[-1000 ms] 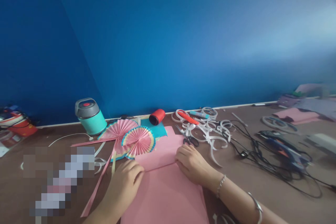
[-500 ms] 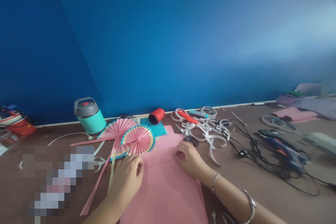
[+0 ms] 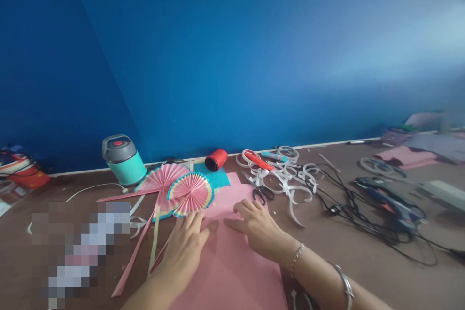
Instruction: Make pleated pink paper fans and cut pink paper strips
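A large sheet of pink paper [image 3: 232, 266] lies flat on the brown table in front of me. On its left side rests my left hand [image 3: 185, 247], palm down with the fingers stretched out. My right hand [image 3: 257, 227] lies across the right part of the sheet, fingers extended and apart, thumb pointing left. Just beyond the left fingertips is a pleated pink rosette [image 3: 191, 194] with a blue and yellow rim, overlapping a pink paper fan [image 3: 163, 179]. Black-handled scissors [image 3: 262, 194] sit close past the right fingers.
Behind the sheet are a red roll [image 3: 216, 160] and blue paper [image 3: 221, 179]. White curled strips [image 3: 290, 186] lie at right, with black cables [image 3: 358, 218] and a blue glue gun [image 3: 394, 206] beyond. A teal flask [image 3: 127, 164] stands at left near the blue wall [image 3: 232, 58].
Both hands went from bent fingers at the paper's fold line to outstretched fingers flat on the sheet. The right hand moved left, and the fold line no longer shows clearly.
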